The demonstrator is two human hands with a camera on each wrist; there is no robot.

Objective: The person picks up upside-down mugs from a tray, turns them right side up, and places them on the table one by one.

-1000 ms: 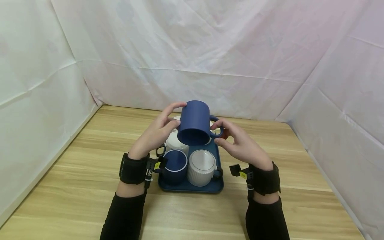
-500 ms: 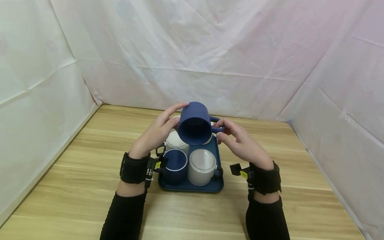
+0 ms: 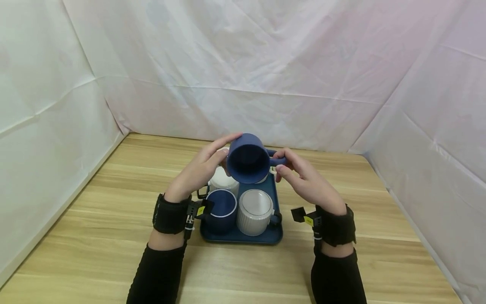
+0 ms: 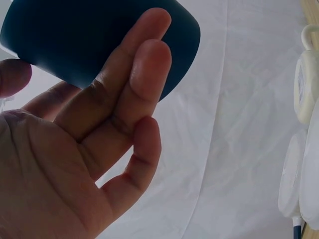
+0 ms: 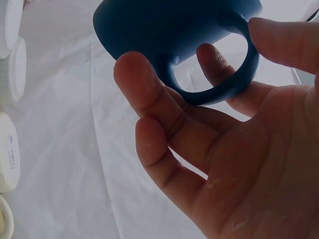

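Wooden table [image 3: 114, 236] inside white fabric enclosure [image 3: 265, 63]; all positions given w.r.t. the navy tray [image 3: 279, 236].

Tray sits mid-table, carries several mugs. Near-left corner: navy mug w/ white rim [image 3: 222, 210], upright. Near-right: white ribbed mug [image 3: 255, 211], upright, touching the navy one. Behind them, white lidded pieces [image 3: 222, 180], partly hidden, exact type unclear.

Held item: dark blue mug [image 3: 248, 158], in the air above the tray's far half, not touching anything on it. Lying on its side, mouth facing the camera, handle [image 5: 234, 74] pointing to the tray's right side.

Left hand [image 3: 199, 171]: fingers curved round the mug body from the tray's left side; wrist view shows fingertips [image 4: 149, 55] laid flat against the dark wall, thumb on the opposite side. Grasping the body.

Right hand [image 3: 305, 181]: one finger [image 5: 214, 59] through the handle loop, thumb over the top, others beneath. Grasping the handle.

Change vs. 1 s ago: mug was mouth-down-and-toward-camera, base up, sitting higher. Now rolled further, opening nearly square to the camera, and slightly lower. Both grips unchanged. Tray mugs haven't moved.

Reading: mug appears mid-turn from inverted toward upright, roughly half done. Two-hand hold looks secure. Free spot on the tray's far part can't be confirmed, hidden by mug and hands.
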